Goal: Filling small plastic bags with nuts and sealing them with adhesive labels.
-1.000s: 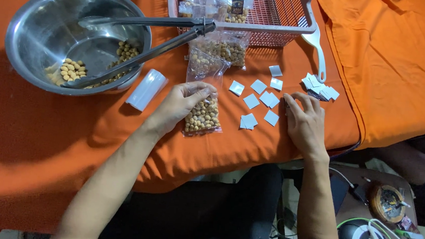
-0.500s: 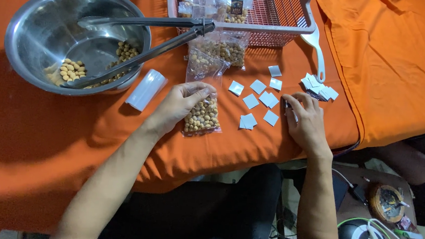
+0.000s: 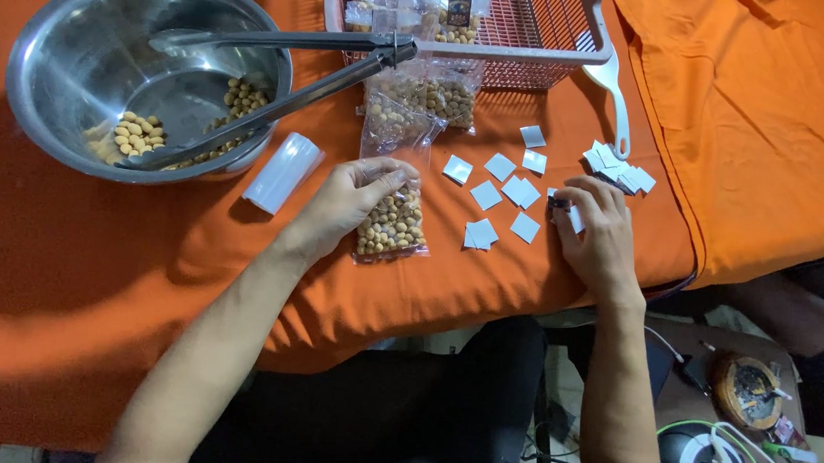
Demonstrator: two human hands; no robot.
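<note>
My left hand point(image 3: 348, 201) pinches the top of a clear bag of peanuts point(image 3: 393, 224) lying on the orange cloth. My right hand point(image 3: 598, 230) curls its fingers around a small dark object point(image 3: 560, 203) with a white slip at the table's right side. Several small white paper squares point(image 3: 498, 195) lie loose between the two hands. A second heap of squares point(image 3: 621, 169) sits just beyond my right hand.
A steel bowl point(image 3: 69, 24) with peanuts and long tongs point(image 3: 278, 72) stands at the back left. A roll of clear bags point(image 3: 284, 173) lies beside it. A pink basket point(image 3: 542, 38) of filled bags sits at the back, more bags point(image 3: 431, 96) before it, a white scoop point(image 3: 615, 96) to its right.
My right hand has gone from lying flat on the cloth to curling its fingers around the small dark object. My left hand has stayed on the bag.
</note>
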